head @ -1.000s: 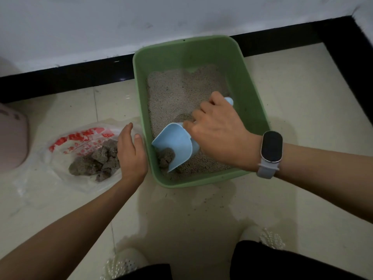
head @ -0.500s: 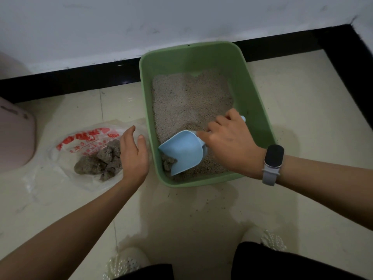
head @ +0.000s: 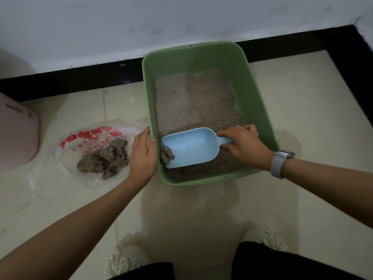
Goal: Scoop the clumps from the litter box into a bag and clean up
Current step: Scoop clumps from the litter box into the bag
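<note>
A green litter box stands on the tiled floor against the wall, holding grey litter. My right hand grips the handle of a light blue scoop that lies low in the box's near left corner, its mouth facing left. A grey clump sits at the scoop's lip. My left hand rests on the outside of the box's left wall, thumb on the rim. To the left lies a clear plastic bag with red print, holding a pile of grey clumps.
A pink container stands at the far left. A black skirting runs along the white wall behind and down the right side. My two white shoes are at the bottom edge. Litter grains are scattered on the floor in front of the box.
The scoop has turned flatter and slid toward the box's left wall, with the clump now at its lip. My left hand has shifted against the box's wall.
</note>
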Demonstrator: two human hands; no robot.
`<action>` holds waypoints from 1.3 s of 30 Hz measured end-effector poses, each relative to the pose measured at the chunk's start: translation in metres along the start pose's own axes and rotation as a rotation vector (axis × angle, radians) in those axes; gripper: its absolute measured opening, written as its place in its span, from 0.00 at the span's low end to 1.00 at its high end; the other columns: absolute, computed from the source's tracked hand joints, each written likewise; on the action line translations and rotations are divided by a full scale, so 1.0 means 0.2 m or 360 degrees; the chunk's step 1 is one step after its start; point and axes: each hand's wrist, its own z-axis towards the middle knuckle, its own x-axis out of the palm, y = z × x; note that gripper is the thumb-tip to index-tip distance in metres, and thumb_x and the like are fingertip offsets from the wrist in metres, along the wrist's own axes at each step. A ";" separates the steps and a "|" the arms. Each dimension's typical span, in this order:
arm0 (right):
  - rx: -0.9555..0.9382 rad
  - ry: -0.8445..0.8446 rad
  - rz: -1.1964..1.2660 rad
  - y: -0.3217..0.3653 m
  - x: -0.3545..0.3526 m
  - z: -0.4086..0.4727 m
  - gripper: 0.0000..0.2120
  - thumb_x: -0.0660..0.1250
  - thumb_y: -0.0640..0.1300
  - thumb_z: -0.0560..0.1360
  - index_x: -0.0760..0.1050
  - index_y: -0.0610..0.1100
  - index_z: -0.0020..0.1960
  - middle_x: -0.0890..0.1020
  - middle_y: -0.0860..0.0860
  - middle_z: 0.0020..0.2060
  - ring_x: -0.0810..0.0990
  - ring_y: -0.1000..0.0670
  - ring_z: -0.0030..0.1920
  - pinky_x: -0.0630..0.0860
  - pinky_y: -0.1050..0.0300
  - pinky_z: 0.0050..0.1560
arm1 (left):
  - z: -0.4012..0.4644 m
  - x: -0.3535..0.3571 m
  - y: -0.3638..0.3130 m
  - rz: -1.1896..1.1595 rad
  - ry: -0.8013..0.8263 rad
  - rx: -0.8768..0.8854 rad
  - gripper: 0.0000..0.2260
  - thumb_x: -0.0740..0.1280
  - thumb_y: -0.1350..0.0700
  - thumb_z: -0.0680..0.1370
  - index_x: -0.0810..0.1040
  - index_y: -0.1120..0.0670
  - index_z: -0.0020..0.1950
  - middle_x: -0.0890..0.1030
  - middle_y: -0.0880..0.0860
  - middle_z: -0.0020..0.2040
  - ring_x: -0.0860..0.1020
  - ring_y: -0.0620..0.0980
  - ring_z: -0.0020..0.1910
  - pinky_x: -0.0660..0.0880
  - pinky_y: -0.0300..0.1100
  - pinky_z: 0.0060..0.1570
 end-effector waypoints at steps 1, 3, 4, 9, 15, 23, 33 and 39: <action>0.0018 0.0052 0.0067 -0.02 0.01 0.01 0.13 0.66 0.40 0.73 0.77 0.47 0.57 0.81 0.49 0.49 0.74 0.47 0.54 0.53 0.58 0.49 | 0.00 0.00 0.00 0.0001 0.0000 -0.0008 0.23 0.50 0.50 0.77 0.67 0.55 0.70 0.71 0.55 0.64 0.67 0.50 0.64 0.63 0.45 0.64; 0.0019 0.0102 0.0183 -0.06 0.03 0.04 0.13 0.67 0.39 0.72 0.77 0.45 0.57 0.81 0.47 0.50 0.75 0.46 0.54 0.58 0.55 0.54 | 0.00 -0.01 0.00 0.0017 -0.0007 -0.0048 0.21 0.51 0.51 0.79 0.66 0.56 0.71 0.69 0.56 0.66 0.66 0.50 0.66 0.60 0.39 0.64; 0.0021 0.0123 0.0234 -0.08 0.05 0.05 0.14 0.68 0.39 0.72 0.77 0.44 0.57 0.81 0.46 0.50 0.76 0.45 0.53 0.62 0.53 0.55 | 0.01 -0.02 0.01 0.0027 -0.0010 -0.0070 0.20 0.51 0.53 0.81 0.65 0.56 0.71 0.69 0.56 0.67 0.66 0.50 0.66 0.59 0.38 0.64; 0.0089 0.0204 0.0387 -0.13 0.10 0.08 0.15 0.67 0.38 0.73 0.75 0.42 0.60 0.81 0.45 0.54 0.77 0.43 0.55 0.66 0.43 0.61 | 0.01 -0.03 0.00 -0.0066 -0.0029 -0.0183 0.17 0.52 0.57 0.82 0.68 0.56 0.70 0.69 0.56 0.66 0.66 0.46 0.63 0.58 0.36 0.63; -0.0005 0.0019 0.0389 -0.19 0.12 0.10 0.13 0.68 0.36 0.72 0.76 0.40 0.57 0.82 0.43 0.50 0.79 0.41 0.51 0.71 0.45 0.54 | 0.01 -0.04 0.00 -0.0019 0.0005 -0.0160 0.16 0.54 0.58 0.82 0.70 0.55 0.69 0.70 0.55 0.64 0.66 0.41 0.58 0.59 0.31 0.57; -0.0292 0.0144 -0.0124 -0.24 -0.06 0.17 0.11 0.65 0.40 0.74 0.76 0.42 0.56 0.80 0.46 0.49 0.76 0.45 0.54 0.55 0.54 0.62 | 0.01 -0.05 0.03 0.0070 0.0094 -0.0105 0.27 0.54 0.45 0.75 0.66 0.55 0.72 0.68 0.55 0.65 0.69 0.51 0.63 0.66 0.48 0.65; -0.0807 0.0072 -0.0497 -0.27 -0.09 0.20 0.15 0.74 0.29 0.60 0.78 0.40 0.44 0.83 0.44 0.38 0.82 0.42 0.39 0.69 0.34 0.50 | 0.01 -0.04 0.04 0.0197 0.0060 -0.0033 0.19 0.57 0.54 0.81 0.66 0.54 0.72 0.68 0.55 0.64 0.69 0.50 0.62 0.68 0.47 0.62; -0.0586 0.0204 -0.0265 -0.22 0.03 0.20 0.10 0.66 0.37 0.73 0.76 0.41 0.54 0.81 0.45 0.48 0.77 0.44 0.52 0.57 0.50 0.61 | 0.01 -0.03 0.05 0.0184 0.0059 -0.0019 0.19 0.57 0.54 0.81 0.66 0.55 0.72 0.69 0.56 0.63 0.69 0.51 0.62 0.68 0.49 0.63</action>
